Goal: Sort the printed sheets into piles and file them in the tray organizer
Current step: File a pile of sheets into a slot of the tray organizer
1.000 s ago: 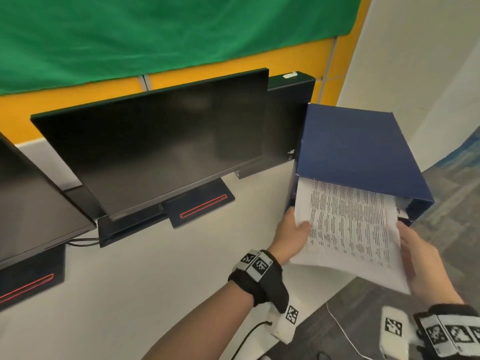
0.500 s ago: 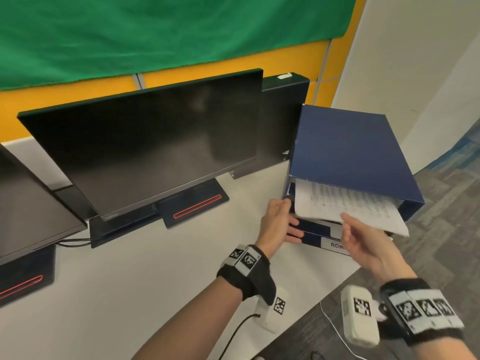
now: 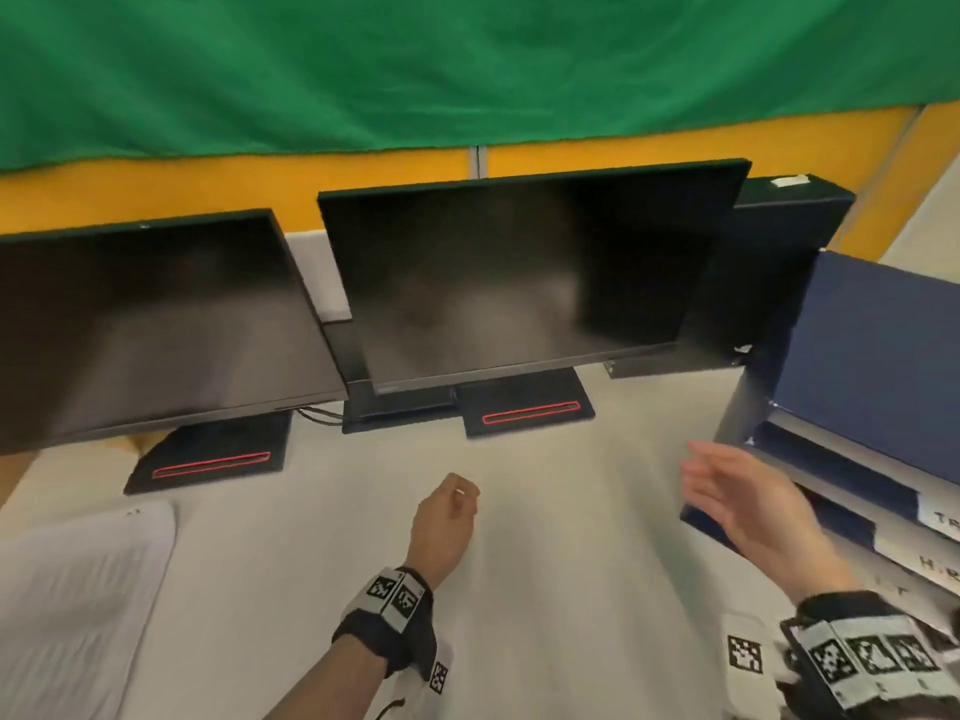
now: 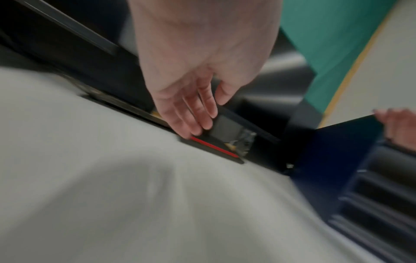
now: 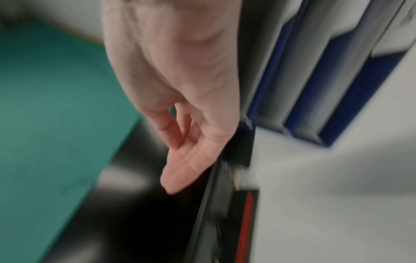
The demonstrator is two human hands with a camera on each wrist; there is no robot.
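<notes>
A white table (image 3: 545, 511) carries two dark monitors side by side, the left monitor (image 3: 156, 330) and the middle monitor (image 3: 519, 272), each on a black base with a red stripe. At the right edge stands the blue tray organizer (image 3: 878, 366), its stacked slots facing the person and white labels on the lower fronts. The remaining printed sheets (image 3: 78, 605) lie at the far left near edge of the table, well apart from the organizer, their long axis running roughly away from the person. The left hand (image 3: 441, 517) hangs over mid-table, fingers loosely curled and holding nothing, and is the nearer one to the sheets; nothing lies between them. The right hand (image 3: 748, 506) hovers just beside the organizer's front, fingers relaxed and spread, also empty. The next reach probably goes leftward for the sheets.
</notes>
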